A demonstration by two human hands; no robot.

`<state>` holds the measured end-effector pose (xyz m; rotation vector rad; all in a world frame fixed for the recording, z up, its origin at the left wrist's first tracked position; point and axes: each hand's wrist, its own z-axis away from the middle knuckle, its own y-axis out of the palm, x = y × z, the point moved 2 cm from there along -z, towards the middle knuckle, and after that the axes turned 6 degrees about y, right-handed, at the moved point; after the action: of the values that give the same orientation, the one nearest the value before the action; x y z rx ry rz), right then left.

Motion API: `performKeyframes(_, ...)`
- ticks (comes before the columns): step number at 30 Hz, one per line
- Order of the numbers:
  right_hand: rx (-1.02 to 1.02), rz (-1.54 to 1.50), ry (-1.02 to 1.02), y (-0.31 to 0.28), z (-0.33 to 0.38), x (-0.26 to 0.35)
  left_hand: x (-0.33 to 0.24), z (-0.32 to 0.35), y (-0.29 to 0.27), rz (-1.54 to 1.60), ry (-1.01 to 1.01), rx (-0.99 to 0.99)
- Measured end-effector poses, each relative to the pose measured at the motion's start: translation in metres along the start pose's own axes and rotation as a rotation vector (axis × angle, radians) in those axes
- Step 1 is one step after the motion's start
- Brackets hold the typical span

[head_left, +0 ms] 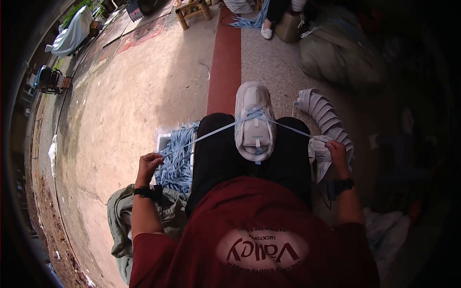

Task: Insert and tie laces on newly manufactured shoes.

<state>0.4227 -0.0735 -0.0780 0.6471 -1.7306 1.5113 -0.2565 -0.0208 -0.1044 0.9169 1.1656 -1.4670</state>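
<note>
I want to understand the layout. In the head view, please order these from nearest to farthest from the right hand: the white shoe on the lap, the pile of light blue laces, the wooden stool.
From the right hand:
1. White shoe, on the lap, to its left.
2. Pile of light blue laces, past the knees, by the left hand.
3. Wooden stool, far ahead at the top.

— What sort of place is this?

— An informal shoe workshop, open to the outdoors. The floor is rough concrete (144,96) with a red painted stripe (224,57) (worn and dusty), and bare soil edges it on the left.

— What marks it as shoe work?

— A white shoe (254,120) being laced, a row of stacked white shoes (326,120), a heap of pale blue laces (175,163), and bulging sacks (336,53) beside another seated person's foot (267,31).
</note>
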Motion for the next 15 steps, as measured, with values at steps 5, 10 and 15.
performKeyframes(5,0.081,0.319,0.396,-0.091,0.071,-0.161,0.037,0.074,-0.118,-0.168,-0.215,-0.259)
performKeyframes(10,0.058,0.879,0.175,-0.162,0.181,-0.236,0.047,0.117,-0.173,-0.22,-0.428,-0.279)
performKeyframes(15,-0.046,0.846,0.317,-0.176,0.23,-0.272,0.082,0.176,-0.233,-0.347,-0.411,-0.453)
